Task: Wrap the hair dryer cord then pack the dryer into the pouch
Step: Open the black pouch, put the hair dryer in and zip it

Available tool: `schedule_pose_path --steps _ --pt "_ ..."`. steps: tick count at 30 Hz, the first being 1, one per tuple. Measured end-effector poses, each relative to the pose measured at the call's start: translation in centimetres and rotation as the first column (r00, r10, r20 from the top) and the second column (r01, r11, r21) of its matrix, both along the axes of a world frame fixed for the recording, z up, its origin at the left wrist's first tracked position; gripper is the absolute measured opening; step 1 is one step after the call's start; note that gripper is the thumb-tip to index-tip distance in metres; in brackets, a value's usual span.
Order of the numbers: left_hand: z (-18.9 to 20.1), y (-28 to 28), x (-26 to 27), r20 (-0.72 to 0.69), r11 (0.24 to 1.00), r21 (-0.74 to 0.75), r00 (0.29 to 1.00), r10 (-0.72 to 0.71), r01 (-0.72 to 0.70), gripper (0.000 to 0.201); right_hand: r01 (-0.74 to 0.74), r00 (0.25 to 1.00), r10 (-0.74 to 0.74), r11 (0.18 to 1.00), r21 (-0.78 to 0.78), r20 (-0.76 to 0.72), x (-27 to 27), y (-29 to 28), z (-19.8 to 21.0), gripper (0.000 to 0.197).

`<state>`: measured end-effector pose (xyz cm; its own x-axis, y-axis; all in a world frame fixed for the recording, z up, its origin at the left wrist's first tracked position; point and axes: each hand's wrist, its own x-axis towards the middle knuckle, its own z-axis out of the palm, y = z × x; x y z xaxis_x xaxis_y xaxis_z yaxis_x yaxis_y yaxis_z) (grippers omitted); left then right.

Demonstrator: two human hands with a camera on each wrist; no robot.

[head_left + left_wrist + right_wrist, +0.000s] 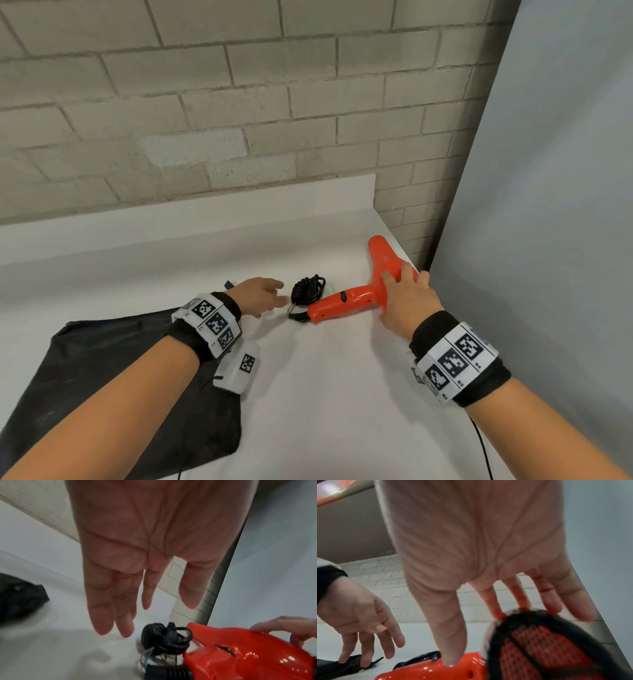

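An orange hair dryer (pixel 342 298) lies on the white table (pixel 308 394) near its right edge, handle pointing left. My right hand (pixel 402 279) holds its barrel near the black rear grille (pixel 547 642), thumb on the near side and fingers over the top. The black cord (pixel 306 289) sits in a coiled bundle beside the handle's end. Just left of that bundle, my left hand (pixel 270 296) hovers open, holding nothing. A black pouch (pixel 102 370) lies flat at the lower left, partly under my left forearm. The cord bundle (pixel 163 638) lies below the left fingertips.
A brick wall (pixel 205 120) rises behind the table's raised back edge. A grey panel (pixel 548 205) stands close on the right, next to the dryer's nozzle. A thin black cable (pixel 483 448) hangs below my right forearm.
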<state>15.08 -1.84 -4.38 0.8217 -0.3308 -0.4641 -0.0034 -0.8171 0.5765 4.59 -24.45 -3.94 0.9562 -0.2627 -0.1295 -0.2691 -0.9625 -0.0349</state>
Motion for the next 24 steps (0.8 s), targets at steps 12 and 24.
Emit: schedule_pose_path --steps 12,24 --pt "-0.5 15.4 2.1 0.106 0.870 0.491 0.988 -0.116 0.050 0.076 -0.383 0.880 0.471 0.780 0.495 -0.062 4.8 15.2 0.7 0.045" --pt "-0.8 16.5 2.4 0.274 0.904 0.356 0.898 -0.344 0.238 0.021 -0.448 0.859 0.511 0.735 0.508 0.018 6.4 21.5 -0.4 0.061"
